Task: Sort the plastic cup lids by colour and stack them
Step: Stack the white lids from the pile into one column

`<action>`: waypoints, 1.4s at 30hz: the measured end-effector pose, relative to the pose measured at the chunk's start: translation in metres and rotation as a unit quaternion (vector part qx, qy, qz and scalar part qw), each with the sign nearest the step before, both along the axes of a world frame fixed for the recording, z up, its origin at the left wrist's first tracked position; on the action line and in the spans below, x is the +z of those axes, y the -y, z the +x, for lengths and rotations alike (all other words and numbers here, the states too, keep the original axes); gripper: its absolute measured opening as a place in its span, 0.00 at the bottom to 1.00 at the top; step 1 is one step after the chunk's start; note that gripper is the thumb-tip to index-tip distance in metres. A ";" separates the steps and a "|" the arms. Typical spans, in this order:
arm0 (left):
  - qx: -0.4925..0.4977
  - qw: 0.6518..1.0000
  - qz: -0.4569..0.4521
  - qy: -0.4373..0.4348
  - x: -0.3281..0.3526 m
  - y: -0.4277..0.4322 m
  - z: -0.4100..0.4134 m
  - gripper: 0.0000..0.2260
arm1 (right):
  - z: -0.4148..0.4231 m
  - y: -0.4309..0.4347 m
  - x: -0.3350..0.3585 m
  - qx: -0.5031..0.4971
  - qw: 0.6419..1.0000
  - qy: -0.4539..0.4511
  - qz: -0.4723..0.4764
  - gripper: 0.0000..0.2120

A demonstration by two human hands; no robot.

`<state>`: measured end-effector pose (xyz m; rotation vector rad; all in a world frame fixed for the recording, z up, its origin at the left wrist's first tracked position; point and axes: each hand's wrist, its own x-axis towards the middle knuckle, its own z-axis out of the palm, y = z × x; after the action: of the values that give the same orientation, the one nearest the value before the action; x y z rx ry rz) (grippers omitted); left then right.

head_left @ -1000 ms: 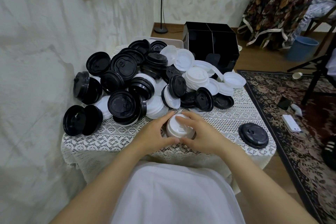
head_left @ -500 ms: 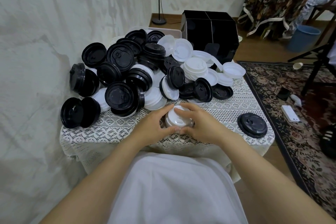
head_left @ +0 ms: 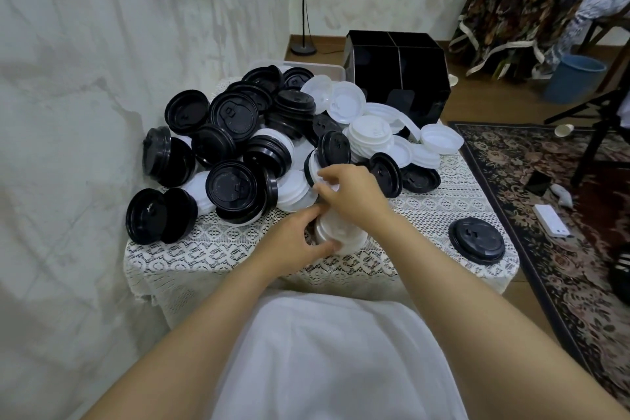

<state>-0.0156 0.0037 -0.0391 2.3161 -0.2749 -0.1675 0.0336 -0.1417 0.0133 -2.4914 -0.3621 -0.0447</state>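
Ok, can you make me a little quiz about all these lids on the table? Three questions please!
1. True or false: the black lid by the table's corner lies to the right of the white stack.
2. The left hand holds lids of which colour? A black, B white, C red.
3. Which hand touches the big pile?
Key: 1 true; 2 B; 3 the right hand.

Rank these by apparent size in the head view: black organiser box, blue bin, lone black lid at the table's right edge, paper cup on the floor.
1. black organiser box
2. blue bin and lone black lid: they look alike, and the bin stands farther off, so unranked
3. paper cup
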 end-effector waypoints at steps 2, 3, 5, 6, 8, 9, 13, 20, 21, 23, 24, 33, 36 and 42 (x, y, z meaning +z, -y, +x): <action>-0.001 1.000 -0.001 -0.002 0.003 0.001 0.000 0.35 | 0.006 -0.001 -0.004 -0.017 1.000 0.009 0.003 0.12; -0.001 1.000 -0.003 -0.003 0.003 0.001 0.000 0.35 | 0.007 -0.001 -0.004 -0.024 1.000 0.012 0.012 0.10; -0.002 1.000 -0.003 -0.005 0.003 0.000 0.000 0.36 | 0.008 0.001 -0.004 -0.037 0.998 0.011 0.041 0.07; -0.002 1.000 0.000 -0.008 0.003 -0.001 0.000 0.36 | 0.007 0.003 -0.004 -0.048 0.997 0.009 0.066 0.07; 0.002 1.000 0.005 -0.013 0.004 -0.001 -0.001 0.36 | 0.003 0.007 0.000 -0.077 0.987 -0.005 0.138 0.06; 0.005 1.000 0.004 -0.014 0.004 -0.001 -0.001 0.36 | 0.000 0.010 0.001 -0.090 0.980 -0.018 0.175 0.05; 0.016 1.000 -0.001 -0.016 0.005 0.000 -0.001 0.35 | -0.011 0.021 0.004 -0.131 0.927 -0.092 0.340 0.03; 0.015 1.000 -0.005 -0.017 0.008 0.000 -0.003 0.35 | -0.060 0.056 -0.005 -0.205 0.685 -0.229 0.660 0.06; 0.016 1.000 -0.006 -0.019 0.008 -0.001 -0.003 0.35 | -0.067 0.061 -0.009 -0.229 0.643 -0.240 0.691 0.06; 0.021 0.999 -0.013 -0.021 0.007 -0.001 -0.002 0.34 | -0.079 0.068 -0.017 -0.274 0.587 -0.247 0.721 0.06; 0.023 0.999 -0.017 -0.022 0.007 -0.001 -0.002 0.34 | -0.085 0.071 -0.021 -0.292 0.575 -0.245 0.724 0.05; 0.018 1.000 -0.014 -0.014 0.009 0.002 -0.006 0.33 | -0.113 0.080 -0.028 -0.319 0.702 -0.179 0.611 0.10; 0.020 1.000 -0.018 -0.014 0.009 0.001 -0.006 0.33 | -0.123 0.079 -0.033 -0.294 0.816 -0.113 0.484 0.11; 0.016 0.999 -0.022 -0.017 0.009 0.001 -0.007 0.33 | -0.108 0.088 -0.038 -0.207 0.963 -0.015 0.173 0.29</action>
<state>-0.0221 0.0026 -0.0300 2.2701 -0.2232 -0.1825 -0.0743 -0.2301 -0.0244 -2.1755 0.1754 -0.2201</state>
